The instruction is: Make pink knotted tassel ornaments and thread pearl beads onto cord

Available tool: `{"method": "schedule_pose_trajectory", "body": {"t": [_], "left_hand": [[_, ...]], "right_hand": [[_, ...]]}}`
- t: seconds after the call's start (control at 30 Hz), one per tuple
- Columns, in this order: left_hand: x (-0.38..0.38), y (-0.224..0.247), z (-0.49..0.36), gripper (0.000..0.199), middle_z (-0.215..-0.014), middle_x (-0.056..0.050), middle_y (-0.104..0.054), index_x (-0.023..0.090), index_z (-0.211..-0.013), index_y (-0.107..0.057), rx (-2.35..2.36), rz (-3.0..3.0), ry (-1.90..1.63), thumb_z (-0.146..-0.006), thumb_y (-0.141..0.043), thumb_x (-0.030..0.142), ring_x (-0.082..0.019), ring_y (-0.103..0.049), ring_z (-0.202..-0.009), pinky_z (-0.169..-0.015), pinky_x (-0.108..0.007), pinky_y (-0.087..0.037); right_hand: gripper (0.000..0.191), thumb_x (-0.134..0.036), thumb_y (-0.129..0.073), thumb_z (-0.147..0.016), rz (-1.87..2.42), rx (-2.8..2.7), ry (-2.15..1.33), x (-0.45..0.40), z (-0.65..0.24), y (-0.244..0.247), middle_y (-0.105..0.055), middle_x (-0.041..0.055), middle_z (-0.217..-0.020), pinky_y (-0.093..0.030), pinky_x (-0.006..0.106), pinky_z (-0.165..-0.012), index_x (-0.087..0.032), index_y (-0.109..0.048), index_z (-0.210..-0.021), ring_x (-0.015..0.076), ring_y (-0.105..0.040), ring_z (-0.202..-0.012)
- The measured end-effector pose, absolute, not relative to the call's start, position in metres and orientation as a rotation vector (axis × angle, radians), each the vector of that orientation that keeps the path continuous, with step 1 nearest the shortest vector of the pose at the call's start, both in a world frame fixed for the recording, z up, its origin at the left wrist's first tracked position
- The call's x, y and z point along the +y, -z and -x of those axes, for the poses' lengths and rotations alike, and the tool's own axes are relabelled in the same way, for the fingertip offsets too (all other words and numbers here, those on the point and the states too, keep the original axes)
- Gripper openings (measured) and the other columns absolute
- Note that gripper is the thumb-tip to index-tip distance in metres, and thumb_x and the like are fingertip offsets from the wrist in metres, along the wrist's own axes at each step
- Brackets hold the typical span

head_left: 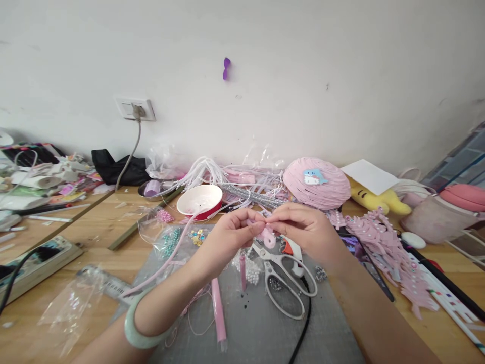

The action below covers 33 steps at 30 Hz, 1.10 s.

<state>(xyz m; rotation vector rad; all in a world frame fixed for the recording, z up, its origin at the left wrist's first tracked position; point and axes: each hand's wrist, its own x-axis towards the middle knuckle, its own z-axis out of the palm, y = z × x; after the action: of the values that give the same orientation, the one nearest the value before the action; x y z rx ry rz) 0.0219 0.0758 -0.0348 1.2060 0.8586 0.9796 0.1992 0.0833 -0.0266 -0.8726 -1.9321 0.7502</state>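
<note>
Above the grey mat (257, 338), my left hand (237, 230) and my right hand (303, 230) meet, fingertips pinched. Both hold a small pink looped piece (269, 238), which looks soft, like ribbon or cord; its upper part is hidden by the fingers. White-handled scissors (288, 290) lie open below the right hand. Beside them is a white tool with an orange tip (291, 247), possibly a glue gun, partly covered by that hand. White pearl beads (250, 270) and a short pink stick (243, 272) sit beneath the hands.
A longer pink tube (218, 311), teal beads (172, 241) and a red-white bowl (200, 199) lie left. Behind are a pink round bundle (316, 183) and white cords (204, 172). Pink beaded strands (394, 255) and a dark phone (366, 258) lie right; a power strip (40, 268) far left.
</note>
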Motion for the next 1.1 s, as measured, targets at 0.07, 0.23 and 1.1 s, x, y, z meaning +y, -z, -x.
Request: {"method": "schedule_pose_trajectory", "body": {"t": [0.07, 0.23, 1.1], "left_hand": [[0.077, 0.036, -0.022, 0.019, -0.062, 0.005, -0.05, 0.015, -0.076, -0.058, 0.864, -1.185, -0.989, -0.071, -0.068, 0.031, -0.006, -0.035, -0.052, -0.052, -0.021, -0.024], [0.079, 0.038, -0.022, 0.021, -0.063, 0.004, -0.053, 0.016, -0.077, -0.06, 0.887, -1.166, -0.98, -0.069, -0.069, 0.033, -0.007, -0.038, -0.053, -0.052, -0.021, -0.024], [0.081, 0.043, -0.022, 0.019, -0.074, -0.001, -0.061, 0.015, -0.082, -0.068, 0.914, -1.127, -0.869, -0.07, -0.07, 0.03, -0.009, -0.049, -0.061, -0.057, -0.021, -0.035]], "right_hand": [[0.01, -0.018, -0.065, -0.077, 0.929, -1.852, -0.851, 0.085, -0.201, 0.026, -0.067, 0.0003, -0.083, -0.049, 0.024, -0.067, -0.023, -0.072, -0.082, 0.0123, -0.062, -0.077], [0.009, -0.022, -0.068, -0.072, 1.056, -1.718, -0.963, 0.091, -0.206, 0.025, -0.069, 0.0015, -0.081, -0.049, 0.025, -0.064, -0.021, -0.072, -0.08, 0.0134, -0.063, -0.074], [0.035, -0.037, -0.036, -0.091, 1.612, -1.814, 0.144, 0.068, -0.335, 0.06, -0.068, 0.0088, -0.087, -0.043, 0.038, -0.084, -0.019, -0.065, -0.081, 0.024, -0.06, -0.09]]}}
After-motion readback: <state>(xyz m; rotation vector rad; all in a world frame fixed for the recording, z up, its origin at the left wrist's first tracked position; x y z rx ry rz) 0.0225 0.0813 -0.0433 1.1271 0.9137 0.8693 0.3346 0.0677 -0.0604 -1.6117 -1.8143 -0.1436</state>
